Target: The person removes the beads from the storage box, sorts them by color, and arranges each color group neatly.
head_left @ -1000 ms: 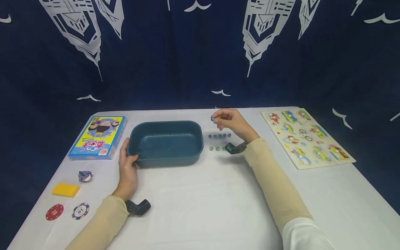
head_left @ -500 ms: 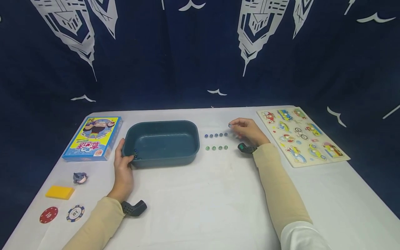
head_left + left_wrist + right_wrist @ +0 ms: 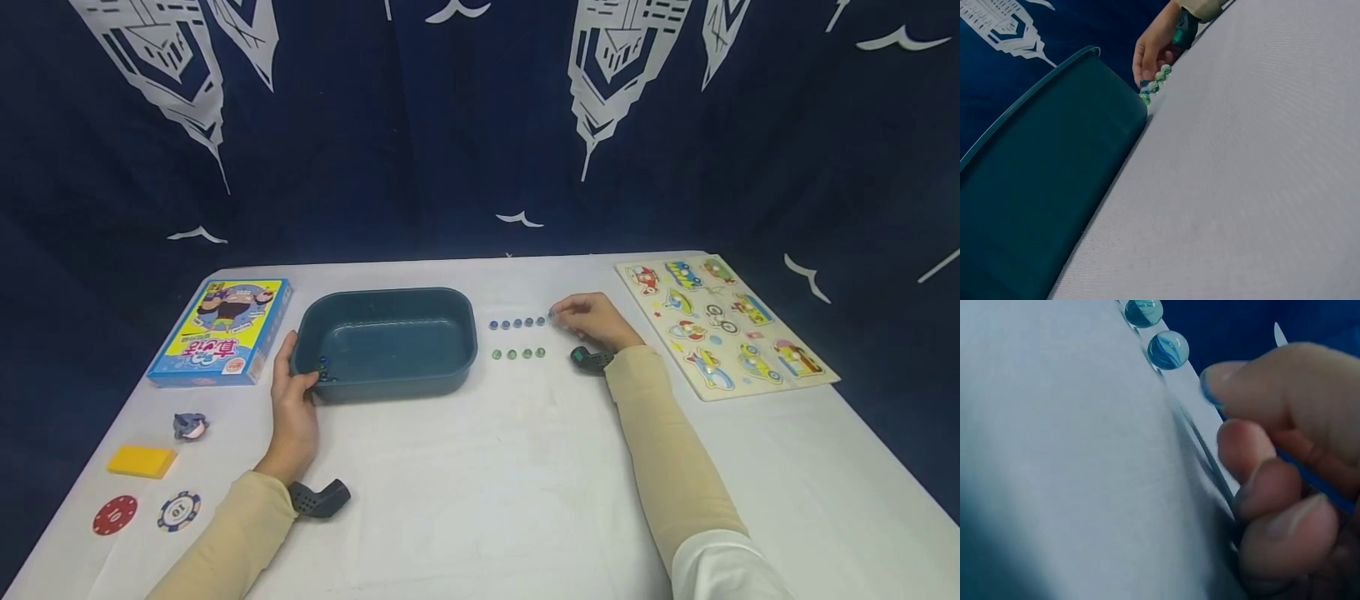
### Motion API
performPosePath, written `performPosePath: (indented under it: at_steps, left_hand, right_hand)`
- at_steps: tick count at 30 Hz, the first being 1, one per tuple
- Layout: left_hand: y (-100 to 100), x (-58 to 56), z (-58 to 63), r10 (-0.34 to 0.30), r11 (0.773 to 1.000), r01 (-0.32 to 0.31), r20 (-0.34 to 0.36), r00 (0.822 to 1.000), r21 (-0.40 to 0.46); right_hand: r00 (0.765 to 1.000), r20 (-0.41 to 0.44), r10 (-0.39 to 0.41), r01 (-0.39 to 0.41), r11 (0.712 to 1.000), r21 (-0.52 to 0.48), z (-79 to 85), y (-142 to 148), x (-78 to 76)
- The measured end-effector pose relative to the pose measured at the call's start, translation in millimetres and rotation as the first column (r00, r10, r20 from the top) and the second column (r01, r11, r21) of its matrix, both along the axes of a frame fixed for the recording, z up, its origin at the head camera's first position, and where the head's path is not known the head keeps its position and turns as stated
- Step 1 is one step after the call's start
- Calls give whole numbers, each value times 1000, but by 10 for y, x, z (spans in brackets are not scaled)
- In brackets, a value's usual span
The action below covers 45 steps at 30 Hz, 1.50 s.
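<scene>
Hands: the left hand grips the teal basin by its left end, thumb over the rim by the near-left corner. The right hand pinches one marble at its fingertips, at the right end of the blue row; contact with the tabletop we cannot confirm.

Placement: both rows lie toward the tabletop's far edge, right of the basin. The green row sits nearer us, roughly parallel. We judge the lines keep the colours apart and easy to count; the left grip probably steadies the basin, where loose marbles gather at the near-left corner.

Appearance: the held marble is mostly hidden, a blue sliver showing. Its row neighbours are clear, glossy glass with blue swirls; the green ones carry green and white.
</scene>
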<state>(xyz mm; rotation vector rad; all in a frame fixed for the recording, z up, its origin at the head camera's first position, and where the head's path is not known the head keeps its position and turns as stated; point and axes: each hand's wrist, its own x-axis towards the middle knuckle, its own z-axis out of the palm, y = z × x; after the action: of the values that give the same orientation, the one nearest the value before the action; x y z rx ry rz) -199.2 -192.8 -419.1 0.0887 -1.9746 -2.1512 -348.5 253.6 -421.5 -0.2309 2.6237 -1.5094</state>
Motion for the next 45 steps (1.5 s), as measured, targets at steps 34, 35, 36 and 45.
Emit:
performPosePath:
  at_steps: [34, 35, 36, 45]
  left_hand:
    - [-67, 28, 4, 13, 1000, -13, 2, 1000, 11]
    - [-64, 26, 3, 13, 1000, -13, -1, 1000, 15]
    - [-63, 22, 0, 14, 1000, -14, -2, 1000, 16]
    - [-31, -16, -8, 6, 1000, -5, -24, 1000, 29]
  right_hand:
    - [959, -82, 271, -281, 948, -149, 878, -875, 55]
    - [948, -83, 307, -317, 936, -151, 909, -949, 47]
    - [936, -80, 342, -351, 924, -150, 939, -1026, 39]
    - [830, -51, 555, -557, 828, -64, 1059, -1703, -78]
